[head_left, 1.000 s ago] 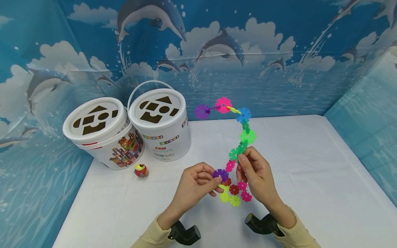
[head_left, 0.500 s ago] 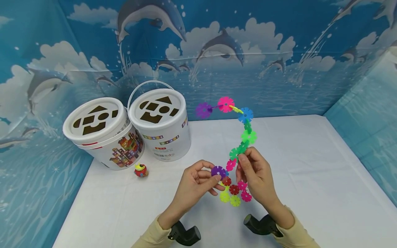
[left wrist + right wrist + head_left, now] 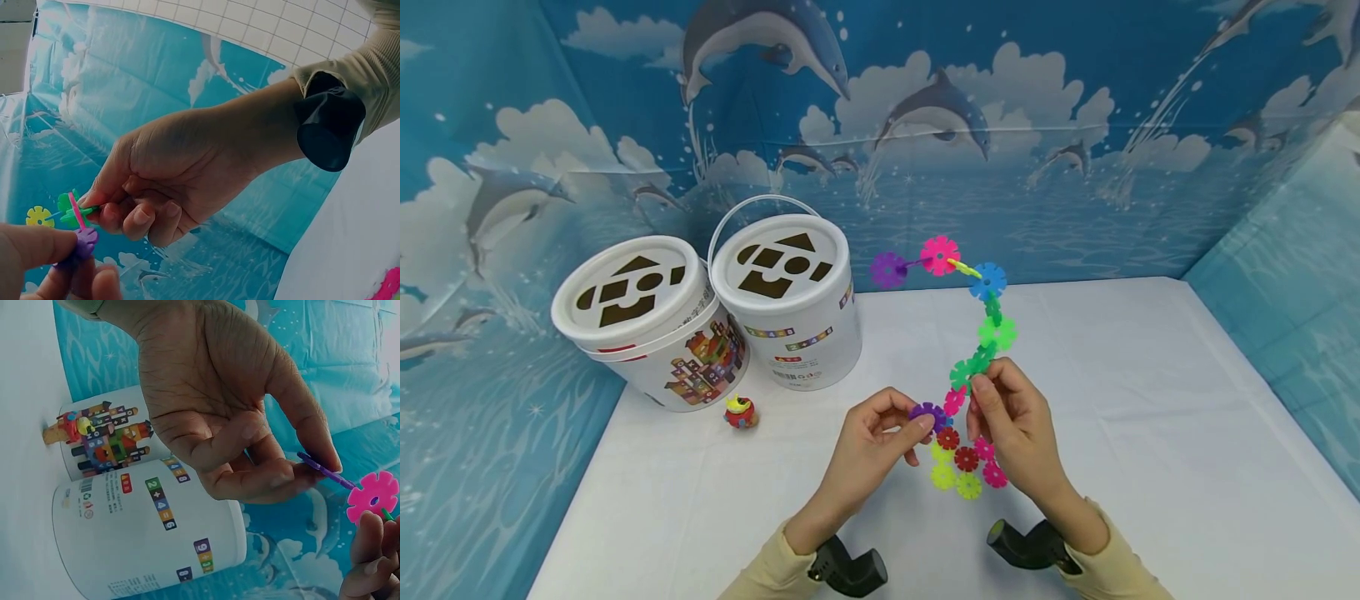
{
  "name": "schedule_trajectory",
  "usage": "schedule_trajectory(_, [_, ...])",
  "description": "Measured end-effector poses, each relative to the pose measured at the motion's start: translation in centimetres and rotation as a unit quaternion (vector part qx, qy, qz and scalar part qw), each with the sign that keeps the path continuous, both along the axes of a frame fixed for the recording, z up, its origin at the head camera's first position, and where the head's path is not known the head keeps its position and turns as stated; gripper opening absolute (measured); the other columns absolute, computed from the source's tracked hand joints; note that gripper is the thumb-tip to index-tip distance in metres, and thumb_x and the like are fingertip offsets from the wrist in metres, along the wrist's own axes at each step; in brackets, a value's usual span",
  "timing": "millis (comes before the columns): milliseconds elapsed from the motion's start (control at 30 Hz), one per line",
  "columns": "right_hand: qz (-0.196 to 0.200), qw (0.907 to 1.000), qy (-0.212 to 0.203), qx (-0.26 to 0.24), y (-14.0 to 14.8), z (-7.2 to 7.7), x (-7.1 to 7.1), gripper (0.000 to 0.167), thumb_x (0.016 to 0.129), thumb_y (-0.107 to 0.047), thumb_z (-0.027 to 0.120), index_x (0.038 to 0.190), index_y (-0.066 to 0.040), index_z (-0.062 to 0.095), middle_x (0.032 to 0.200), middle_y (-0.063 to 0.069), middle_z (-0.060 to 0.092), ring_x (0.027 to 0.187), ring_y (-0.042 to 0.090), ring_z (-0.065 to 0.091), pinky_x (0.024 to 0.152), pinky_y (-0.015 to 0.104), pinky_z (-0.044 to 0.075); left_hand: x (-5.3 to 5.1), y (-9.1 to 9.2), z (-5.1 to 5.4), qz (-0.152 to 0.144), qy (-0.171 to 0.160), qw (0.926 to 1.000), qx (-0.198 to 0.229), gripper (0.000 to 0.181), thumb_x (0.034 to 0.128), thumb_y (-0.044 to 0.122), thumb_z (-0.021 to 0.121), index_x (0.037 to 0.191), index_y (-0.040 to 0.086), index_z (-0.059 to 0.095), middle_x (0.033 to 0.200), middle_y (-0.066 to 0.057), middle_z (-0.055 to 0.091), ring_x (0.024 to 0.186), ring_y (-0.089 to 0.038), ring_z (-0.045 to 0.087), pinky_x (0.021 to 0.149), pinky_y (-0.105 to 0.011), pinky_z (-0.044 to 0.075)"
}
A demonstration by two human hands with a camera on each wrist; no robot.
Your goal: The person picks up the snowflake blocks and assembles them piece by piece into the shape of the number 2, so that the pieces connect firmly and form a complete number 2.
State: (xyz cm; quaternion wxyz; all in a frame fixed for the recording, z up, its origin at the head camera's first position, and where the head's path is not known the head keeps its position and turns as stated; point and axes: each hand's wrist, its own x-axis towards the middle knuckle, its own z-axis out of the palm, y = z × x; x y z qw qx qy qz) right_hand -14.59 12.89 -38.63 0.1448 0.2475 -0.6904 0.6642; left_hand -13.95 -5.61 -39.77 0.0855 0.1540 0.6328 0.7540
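Observation:
In the head view my left hand [image 3: 868, 446] pinches a purple snowflake disc [image 3: 927, 412] between thumb and fingers; a bit of blue shows behind it. My right hand [image 3: 1018, 429] pinches a green snowflake disc [image 3: 961, 375] in a long chain of linked discs. From there the chain curves upward through light green [image 3: 997, 333] and blue [image 3: 988, 282] discs to a purple end disc [image 3: 889, 270]. Between the hands, a pink disc [image 3: 954, 402] is slotted to the green one. In the right wrist view the purple disc [image 3: 325, 470] meets that pink disc's edge [image 3: 374, 495].
Loose yellow [image 3: 968, 486], red [image 3: 966, 458] and pink discs [image 3: 995, 475] lie on the white table below the hands. Two lidded white buckets [image 3: 808, 350] stand at the back left, with a small red-and-yellow toy figure [image 3: 742, 412] before them. A dolphin-print cloth backdrop [image 3: 1075, 217] hangs behind.
The chain and right hand swayed slightly right, then back left. The purple disc in my left hand shifted a little left and up, then slightly back. Both hands keep their pinch.

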Motion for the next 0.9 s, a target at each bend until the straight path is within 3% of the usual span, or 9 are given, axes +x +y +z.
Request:
schedule_trajectory(133, [0.002,1.0000,-0.003,-0.006,-0.14,0.00,0.06,0.012,0.099,0.002,0.043,0.087,0.004,0.044,0.064,0.004,0.047,0.048,0.019,0.049,0.038,0.024,0.038,0.00,0.00,-0.04,0.014,-0.004,0.9999,-0.008,0.018,0.0912,0.013,0.065,0.095,-0.003,0.058,0.084,-0.010,0.061,0.073,-0.016,0.060,0.055,-0.024,0.050])
schedule_trajectory(333, [-0.004,0.9999,-0.001,-0.012,-0.42,-0.14,0.04,0.011,0.099,0.003,0.043,0.087,0.004,0.044,0.063,0.004,0.047,0.048,0.016,0.049,0.039,0.025,0.039,-0.07,0.09,-0.28,0.008,0.003,1.0000,0.001,0.018,0.0891,0.010,0.067,0.091,-0.005,0.057,0.083,-0.025,0.064,0.069,-0.019,0.065,0.053,-0.024,0.049])
schedule_trajectory(500, [-0.013,0.9998,0.006,-0.014,-0.58,-0.30,0.06,0.010,0.098,0.004,0.045,0.088,0.005,0.044,0.063,0.005,0.048,0.049,0.015,0.049,0.040,0.025,0.040,-0.05,0.07,-0.29,0.012,0.004,0.9999,0.009,0.017,0.0875,0.008,0.069,0.093,-0.006,0.059,0.080,-0.024,0.066,0.066,-0.020,0.068,0.051,-0.025,0.050])
schedule_trajectory(700, [-0.018,0.9993,0.029,0.013,-0.68,-0.31,0.03,0.011,0.095,0.008,0.048,0.085,0.003,0.045,0.059,0.003,0.051,0.048,0.012,0.049,0.038,0.025,0.039,0.09,0.00,-0.24,0.032,0.005,0.9993,0.019,0.019,0.0880,0.009,0.068,0.094,-0.009,0.063,0.079,-0.026,0.067,0.065,-0.020,0.069,0.052,-0.029,0.054])
schedule_trajectory(900, [-0.019,0.9972,0.053,0.049,-0.63,-0.08,-0.02,0.018,0.094,0.008,0.048,0.080,-0.002,0.046,0.061,0.000,0.051,0.046,0.013,0.049,0.041,0.024,0.042,0.20,0.06,-0.20,0.030,0.004,0.9991,0.031,0.020,0.0885,0.007,0.067,0.088,-0.012,0.059,0.074,-0.025,0.066,0.061,-0.018,0.068,0.053,-0.029,0.054])
